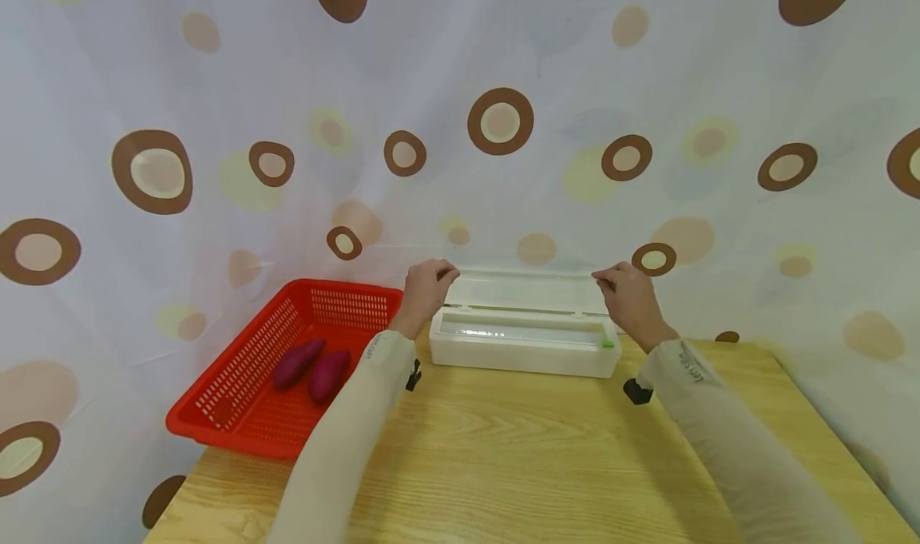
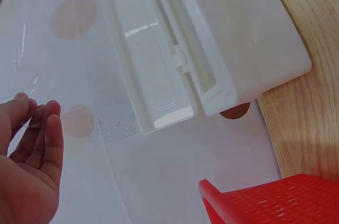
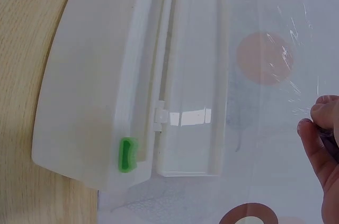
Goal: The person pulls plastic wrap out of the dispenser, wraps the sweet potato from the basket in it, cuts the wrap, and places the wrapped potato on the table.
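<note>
A long white cling film dispenser [image 1: 525, 359] sits at the back of the table, its lid [image 1: 528, 291] tipped back toward the curtain. A green slide cutter [image 3: 126, 155] is at the right end of its front edge. My left hand [image 1: 424, 291] pinches a corner of clear cling film [image 3: 286, 62] between thumb and fingers, above the dispenser's left end. Above the right end, my right hand [image 1: 634, 300] pinches the film's other corner. The transparent sheet shows mainly by its glints and creases in both wrist views, stretched between the hands.
On the left stands a red plastic basket [image 1: 230, 442] with two purple sweet potatoes [image 1: 329, 375] in it, close by my left forearm. The wooden table [image 1: 503, 456] extends toward me. Directly behind it hangs a patterned curtain [image 1: 460, 49].
</note>
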### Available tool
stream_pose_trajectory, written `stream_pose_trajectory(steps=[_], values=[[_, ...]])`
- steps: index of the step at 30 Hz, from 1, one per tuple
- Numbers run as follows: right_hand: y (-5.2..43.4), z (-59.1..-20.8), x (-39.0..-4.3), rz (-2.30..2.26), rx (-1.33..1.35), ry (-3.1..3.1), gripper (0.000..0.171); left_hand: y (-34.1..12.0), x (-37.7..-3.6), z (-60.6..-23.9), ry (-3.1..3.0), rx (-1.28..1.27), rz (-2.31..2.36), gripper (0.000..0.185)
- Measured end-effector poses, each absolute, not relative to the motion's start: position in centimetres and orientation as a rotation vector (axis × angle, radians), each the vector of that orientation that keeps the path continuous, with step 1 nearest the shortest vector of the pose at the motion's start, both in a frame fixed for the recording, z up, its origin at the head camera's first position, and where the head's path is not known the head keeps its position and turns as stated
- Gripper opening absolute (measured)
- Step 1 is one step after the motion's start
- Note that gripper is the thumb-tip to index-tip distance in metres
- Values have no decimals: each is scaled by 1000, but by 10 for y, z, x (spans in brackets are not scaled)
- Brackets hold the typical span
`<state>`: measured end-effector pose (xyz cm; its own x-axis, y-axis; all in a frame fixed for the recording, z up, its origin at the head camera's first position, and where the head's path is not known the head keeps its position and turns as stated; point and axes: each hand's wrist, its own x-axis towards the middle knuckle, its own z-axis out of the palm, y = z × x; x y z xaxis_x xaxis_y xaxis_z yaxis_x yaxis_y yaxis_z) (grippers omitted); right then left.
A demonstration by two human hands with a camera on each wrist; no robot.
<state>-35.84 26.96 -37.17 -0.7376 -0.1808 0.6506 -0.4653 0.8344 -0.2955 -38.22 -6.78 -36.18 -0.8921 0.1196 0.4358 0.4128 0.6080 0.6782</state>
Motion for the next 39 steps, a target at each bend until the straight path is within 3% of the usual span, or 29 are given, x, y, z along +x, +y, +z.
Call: stream_pose_trajectory(steps=[18,39], values=[[266,-342,-351,697,384,-2353,16,-73,-376,-331,-2446,-495,-1069,21],[262,-315,-329,845,308,-2417,23,-78,-354,-307,-2331,-595,-1070,14]])
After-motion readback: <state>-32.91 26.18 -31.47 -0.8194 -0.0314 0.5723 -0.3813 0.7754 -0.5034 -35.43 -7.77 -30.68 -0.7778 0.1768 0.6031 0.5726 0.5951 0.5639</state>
